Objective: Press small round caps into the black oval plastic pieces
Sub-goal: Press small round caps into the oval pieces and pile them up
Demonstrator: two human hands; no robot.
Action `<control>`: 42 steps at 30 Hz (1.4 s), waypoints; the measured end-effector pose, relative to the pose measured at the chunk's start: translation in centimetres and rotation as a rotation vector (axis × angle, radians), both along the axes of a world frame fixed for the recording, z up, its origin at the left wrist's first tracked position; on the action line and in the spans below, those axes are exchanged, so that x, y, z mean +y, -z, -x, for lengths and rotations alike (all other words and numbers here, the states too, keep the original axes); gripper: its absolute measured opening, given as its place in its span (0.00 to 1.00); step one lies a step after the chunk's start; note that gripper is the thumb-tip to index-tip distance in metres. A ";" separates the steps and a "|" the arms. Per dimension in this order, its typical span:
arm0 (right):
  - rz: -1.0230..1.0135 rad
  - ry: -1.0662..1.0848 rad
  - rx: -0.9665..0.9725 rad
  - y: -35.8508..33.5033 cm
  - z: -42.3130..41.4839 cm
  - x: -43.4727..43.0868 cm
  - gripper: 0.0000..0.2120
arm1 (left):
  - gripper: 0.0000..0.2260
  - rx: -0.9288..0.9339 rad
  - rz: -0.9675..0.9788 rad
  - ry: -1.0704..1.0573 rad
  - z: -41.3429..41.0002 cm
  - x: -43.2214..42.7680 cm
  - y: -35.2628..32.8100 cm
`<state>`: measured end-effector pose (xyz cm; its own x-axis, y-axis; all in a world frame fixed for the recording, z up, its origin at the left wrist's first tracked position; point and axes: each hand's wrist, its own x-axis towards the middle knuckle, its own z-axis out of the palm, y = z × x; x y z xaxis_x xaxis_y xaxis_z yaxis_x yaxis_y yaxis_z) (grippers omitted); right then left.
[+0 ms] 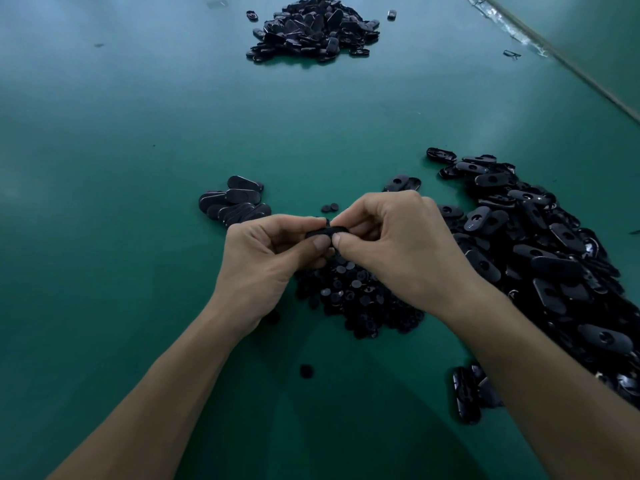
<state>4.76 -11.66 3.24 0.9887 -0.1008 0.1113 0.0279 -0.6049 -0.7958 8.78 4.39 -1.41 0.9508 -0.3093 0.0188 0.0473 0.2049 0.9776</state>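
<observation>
Both hands met over the middle of the green table (121, 150), just above a heap of small round caps (356, 296). The left hand (266, 258) and the right hand (394, 244) together held one black oval piece (325, 232) between them. Each grip was closed on it, with the thumb pressed against the near edge and the curled fingers behind. The two thumbs nearly touched. The piece lay roughly level and was mostly hidden by the fingertips. Something small and dark at its upper edge was perhaps a cap, but the view was too poor to be sure.

To the right, a large loose pile of oval pieces (540, 244) stretched along the table, many showing a round hole. It ran under the right forearm. A few more ovals (467, 393) lay near that forearm at the near side.

To the left of the hands, a small neat cluster of ovals (233, 202) lay overlapping. Two loose caps (330, 207) sat side by side just beyond the hands. A single stray cap (306, 371) lay between the forearms.

Far across the table stood another mound of black pieces (313, 29), well apart from the rest.
</observation>
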 end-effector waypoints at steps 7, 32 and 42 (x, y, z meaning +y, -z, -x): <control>0.002 0.035 0.017 0.1 0.4 0.4 0.04 | 0.05 -0.019 -0.010 -0.018 0.1 0.1 -0.1; -0.004 -0.036 0.025 -0.4 0.1 -0.4 0.07 | 0.04 -0.048 -0.021 0.002 0.1 0.3 -0.1; -0.048 -0.048 0.043 -0.5 0.1 -0.2 0.07 | 0.05 -0.060 -0.007 0.021 0.1 0.4 -0.1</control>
<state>4.69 -11.86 3.78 0.9962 -0.0576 0.0647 0.0209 -0.5652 -0.8247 8.72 4.78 -1.29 0.9412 -0.3298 0.0732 -0.0072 0.1972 0.9803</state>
